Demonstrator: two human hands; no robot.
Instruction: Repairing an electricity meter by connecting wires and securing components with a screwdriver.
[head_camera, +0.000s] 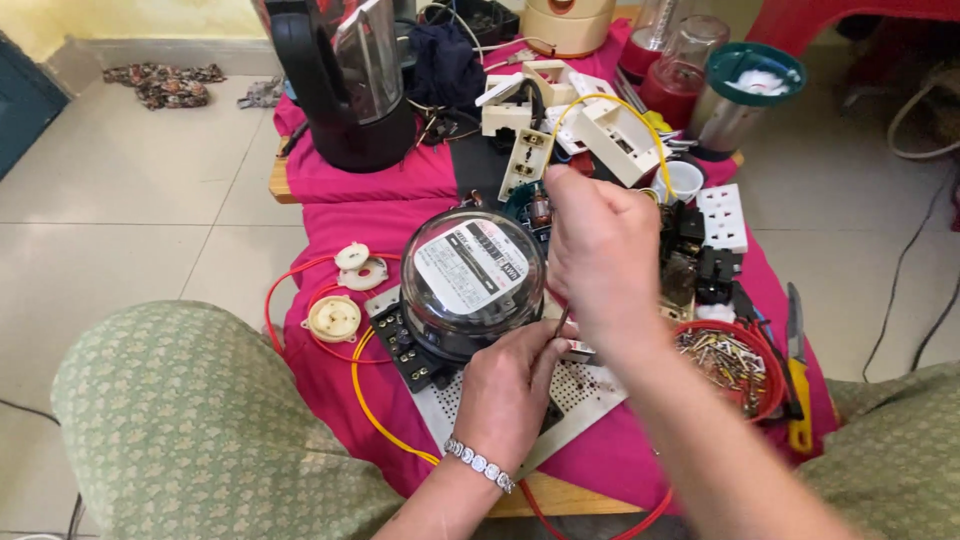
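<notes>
A round glass-domed electricity meter (470, 280) sits on a perforated white board (590, 395) over a pink cloth. My left hand (512, 385), with a silver bracelet at the wrist, rests at the meter's near right side, fingers closed around a thin dark rod, perhaps a tool shaft (560, 322). My right hand (605, 250) hovers just right of the meter, fingers curled; what it grips is hidden, though a yellow wire (640, 115) arcs up from behind it. A black terminal block (405, 345) lies under the meter's left edge.
A red bowl of small metal parts (735, 365) lies right of the board, with a yellow-handled tool (797, 385) beside it. White sockets (722, 215), round ceiling roses (335, 317), a black kettle (345, 85) and blender jars (680, 70) crowd the low table. Red and yellow wires loop left.
</notes>
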